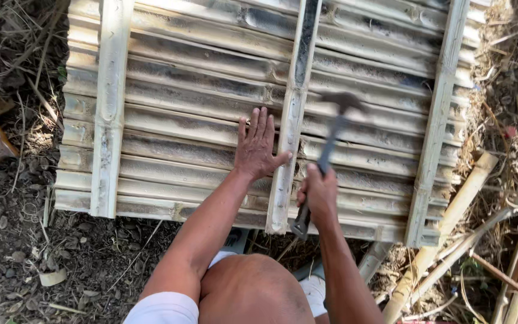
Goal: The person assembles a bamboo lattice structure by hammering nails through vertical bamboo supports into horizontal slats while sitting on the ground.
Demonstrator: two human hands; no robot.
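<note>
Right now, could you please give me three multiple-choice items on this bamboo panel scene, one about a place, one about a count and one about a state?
1. Where does the left hand lie?
A. Flat on the bamboo panel, beside the middle crosspiece
B. On the dirt ground
C. On the hammer's head

2. How many pale crosspieces run across the slats?
A. One
B. Three
C. Six

3. What is the state of the hammer?
A. Lying on the panel
B. Gripped in the right hand, head raised and blurred
C. Stuck in the ground

Answers:
1 A, the palm is spread on the slats just left of the middle strip.
2 B, one at the left, one in the middle, one at the right.
3 B, the fingers close round the handle.
</note>
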